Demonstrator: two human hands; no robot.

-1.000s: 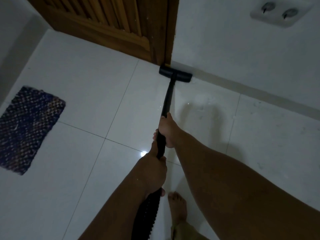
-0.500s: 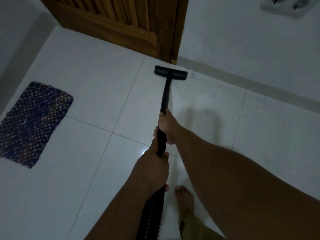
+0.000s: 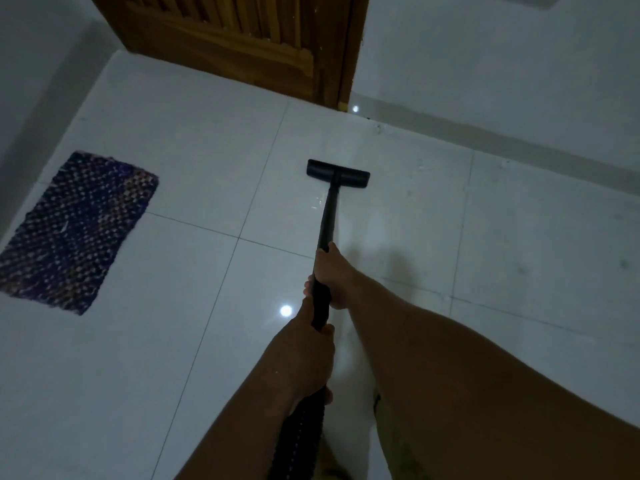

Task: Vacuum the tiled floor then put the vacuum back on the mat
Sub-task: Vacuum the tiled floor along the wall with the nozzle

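A black vacuum wand (image 3: 328, 216) runs away from me to a flat black floor head (image 3: 337, 173) lying on the white tiled floor (image 3: 173, 341). My right hand (image 3: 334, 275) grips the wand further down its length. My left hand (image 3: 304, 355) grips it closer to me, just above the ribbed black hose (image 3: 299, 441). A dark woven mat (image 3: 74, 230) lies flat on the tiles at the left, well apart from the floor head.
A brown slatted wooden door (image 3: 228, 39) stands at the back, its corner near the white wall (image 3: 502, 64) and skirting (image 3: 519, 140) on the right. A grey wall (image 3: 31, 98) borders the left. A light glare spot (image 3: 286, 310) shows on the tiles.
The floor head has been pulled back from the door corner and skirting toward me, onto open tile. Both hands keep their grip on the wand.
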